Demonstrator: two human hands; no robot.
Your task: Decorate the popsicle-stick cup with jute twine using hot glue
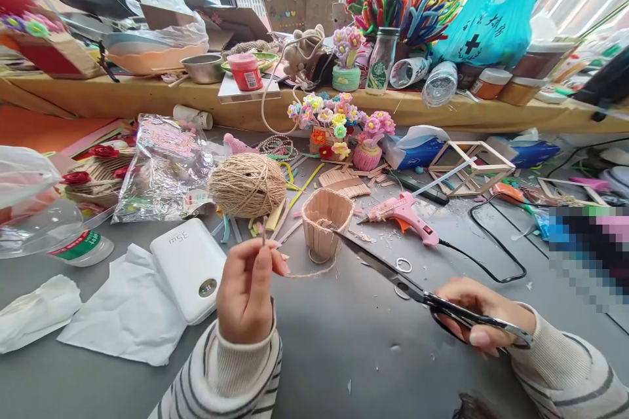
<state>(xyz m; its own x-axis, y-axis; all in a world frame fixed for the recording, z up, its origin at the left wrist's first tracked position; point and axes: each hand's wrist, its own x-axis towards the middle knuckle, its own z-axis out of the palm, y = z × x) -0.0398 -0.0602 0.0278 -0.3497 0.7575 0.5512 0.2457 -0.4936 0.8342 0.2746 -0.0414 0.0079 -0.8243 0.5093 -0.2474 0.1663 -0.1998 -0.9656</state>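
Between thumb and fingers my left hand pinches a strand of twine; its end sticks up above the fingertips. Behind that hand lies a ball of jute twine. From the left hand a thin length of twine runs right to a small wooden-slat basket, which stands upright on the table. My right hand is closed round the handles of a pair of scissors. The scissor blades look nearly closed and point left, their tips overlapping the basket's right side in view.
A pink glue gun with a black cord lies right of the basket. At left are a white power bank and a paper napkin. Crochet flowers, a wooden-stick frame and a crowded shelf stand behind.
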